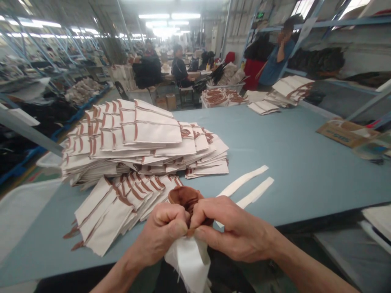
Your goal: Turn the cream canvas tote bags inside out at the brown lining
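Note:
Between my two hands, just over the table's near edge, is a fabric piece (191, 262) with a white lower part hanging down and a gathered brown upper part. My left hand (165, 228) is closed, pinching the brown edge from the left. From the right, my right hand (226, 226) pinches the same edge with thumb and finger, close to the left fingertips. The brown cloth bulges up beyond the fingers. Just past my right hand lie two cream fabric strips (255, 193). Left of my hands, overlapping white panels with brown trim (106, 219) are fanned out.
A large stack of white, brown-trimmed panels (146, 130) covers the left of the blue-green table (290, 162). More panels (290, 91) lie at the far right, near a cardboard box (348, 132). Beyond, a person in blue (277, 61) stands and another person (180, 67) sits.

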Motion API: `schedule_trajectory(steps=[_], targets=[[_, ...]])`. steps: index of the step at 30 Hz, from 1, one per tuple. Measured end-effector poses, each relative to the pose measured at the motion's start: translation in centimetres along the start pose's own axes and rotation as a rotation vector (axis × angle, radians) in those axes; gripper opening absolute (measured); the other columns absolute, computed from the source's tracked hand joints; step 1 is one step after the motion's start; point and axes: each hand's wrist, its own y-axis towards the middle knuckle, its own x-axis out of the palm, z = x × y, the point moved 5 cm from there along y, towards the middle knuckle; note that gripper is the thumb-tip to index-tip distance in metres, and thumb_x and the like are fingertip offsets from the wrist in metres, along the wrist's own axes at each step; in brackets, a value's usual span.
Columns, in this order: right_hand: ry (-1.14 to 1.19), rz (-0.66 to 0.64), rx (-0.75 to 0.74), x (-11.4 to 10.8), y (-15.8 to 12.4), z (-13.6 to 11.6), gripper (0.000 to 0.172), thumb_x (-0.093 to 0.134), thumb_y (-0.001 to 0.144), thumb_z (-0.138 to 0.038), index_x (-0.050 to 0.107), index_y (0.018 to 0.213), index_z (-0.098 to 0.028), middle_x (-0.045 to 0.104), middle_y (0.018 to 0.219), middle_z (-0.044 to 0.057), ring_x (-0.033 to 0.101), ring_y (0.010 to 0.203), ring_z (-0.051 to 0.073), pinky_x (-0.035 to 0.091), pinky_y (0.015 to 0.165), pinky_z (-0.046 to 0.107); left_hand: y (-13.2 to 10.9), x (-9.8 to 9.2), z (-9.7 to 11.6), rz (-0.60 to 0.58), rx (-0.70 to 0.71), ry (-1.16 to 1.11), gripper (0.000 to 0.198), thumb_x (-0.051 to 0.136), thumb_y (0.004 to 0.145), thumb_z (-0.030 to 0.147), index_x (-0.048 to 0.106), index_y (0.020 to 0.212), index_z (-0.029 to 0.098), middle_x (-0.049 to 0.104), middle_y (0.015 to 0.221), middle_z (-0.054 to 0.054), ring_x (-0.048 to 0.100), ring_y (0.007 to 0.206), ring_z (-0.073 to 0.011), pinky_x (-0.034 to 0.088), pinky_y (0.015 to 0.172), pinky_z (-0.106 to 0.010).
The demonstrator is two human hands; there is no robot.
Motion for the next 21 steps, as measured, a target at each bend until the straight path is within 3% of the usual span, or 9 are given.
schedule_trajectory(steps=[4,7,12,15,18,21], targets=[[-0.056,-0.025,-0.037,-0.5,0.0,0.0,0.012,0.059,0.099,-0.017,0.063,0.089,-0.019,0.067,0.08,-0.001,0.057,0.072,0.013,0.043,0.071,0.024,-0.2,-0.3,0.4,-0.095,-0.014,0.074,0.061,0.058,0.1,0.061,0.036,0.059,0.02,0.031,0.056,0.007,0.027,0.05,-0.0076,0.02,0.047,-0.024],[-0.124,-0.015,-0.055,-0.8,0.3,0.0,0.013,0.06,0.101,-0.018,0.064,0.088,-0.019,0.068,0.081,0.0,0.058,0.075,0.014,0.043,0.074,0.026,-0.4,-0.3,1.3,-0.2,-0.046,0.233,0.057,0.048,0.105,0.059,0.037,0.065,0.02,0.031,0.061,0.006,0.029,0.053,-0.0085,0.023,0.05,-0.025],[-0.177,-0.04,-0.091,-0.6,0.0,-0.9,0.014,0.058,0.102,-0.018,0.065,0.089,-0.018,0.069,0.082,0.002,0.06,0.078,0.015,0.043,0.077,0.027,-1.4,0.5,1.9,-0.238,-0.122,0.291,0.046,0.047,0.106,0.042,0.033,0.067,0.022,0.032,0.062,0.006,0.032,0.055,-0.0092,0.026,0.051,-0.026],[-0.149,-0.046,-0.141,-0.5,-0.6,-2.1,0.02,0.054,0.105,-0.023,0.063,0.088,-0.018,0.069,0.079,0.001,0.062,0.079,0.015,0.044,0.082,0.029,-2.4,2.0,1.0,-0.25,0.039,0.324,0.047,0.052,0.105,0.035,0.035,0.063,0.022,0.032,0.056,0.007,0.032,0.048,-0.0086,0.026,0.046,-0.026],[-0.077,-0.002,-0.152,-0.6,-1.4,-2.3,0.037,0.05,0.11,-0.044,0.059,0.083,-0.02,0.068,0.074,-0.002,0.063,0.076,0.012,0.044,0.096,0.032,-3.0,4.1,-1.0,-0.273,0.144,0.322,0.04,0.059,0.104,0.038,0.054,0.068,0.021,0.05,0.06,0.005,0.044,0.048,-0.0089,0.036,0.045,-0.022],[-0.047,0.109,-0.089,-0.8,-2.3,-0.5,0.047,0.045,0.107,-0.06,0.058,0.082,-0.021,0.067,0.074,-0.001,0.063,0.078,0.014,0.043,0.103,0.035,-3.7,5.9,-2.2,-0.282,0.159,0.311,0.023,0.06,0.105,0.039,0.069,0.099,0.019,0.07,0.09,-0.002,0.063,0.067,-0.0116,0.055,0.06,-0.024]])
